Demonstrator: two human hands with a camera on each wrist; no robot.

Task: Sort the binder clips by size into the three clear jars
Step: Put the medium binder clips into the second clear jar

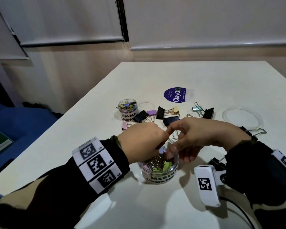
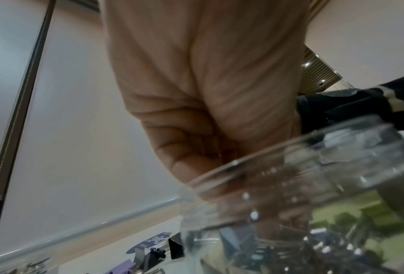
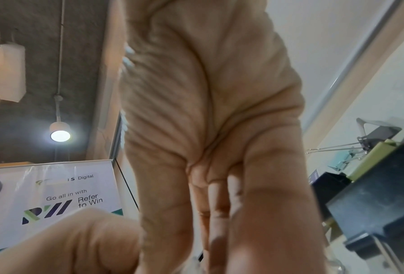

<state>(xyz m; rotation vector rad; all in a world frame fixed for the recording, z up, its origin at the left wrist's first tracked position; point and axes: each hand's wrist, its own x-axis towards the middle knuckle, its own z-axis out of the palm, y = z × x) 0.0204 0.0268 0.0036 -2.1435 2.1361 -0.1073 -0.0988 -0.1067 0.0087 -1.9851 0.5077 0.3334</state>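
Observation:
The clear jar labelled MEDIUM [image 1: 160,178] stands near the table's front edge, holding several pink, green and silver-handled clips. Both hands hover over its mouth. My left hand [image 1: 144,142] has its fingers curled down into the opening and seems to pinch a small lilac binder clip [image 1: 162,149]. In the left wrist view the curled left hand [image 2: 196,111] dips behind the jar rim [image 2: 290,166]. My right hand [image 1: 193,136] hangs over the jar's right side with nothing in its loose, straight fingers [image 3: 219,204]. The SMALL jar [image 1: 127,106] stands further back on the left.
Loose clips lie behind the hands: black ones [image 1: 140,116] [image 1: 160,112] [image 1: 208,113], a purple one [image 1: 151,112], a yellow one [image 1: 175,109], a light blue one [image 1: 196,108], a pink one [image 1: 125,125]. A clear lid [image 1: 241,119] and a round sticker [image 1: 177,96] sit at the back right. A large black clip [image 1: 216,162] lies by my right wrist.

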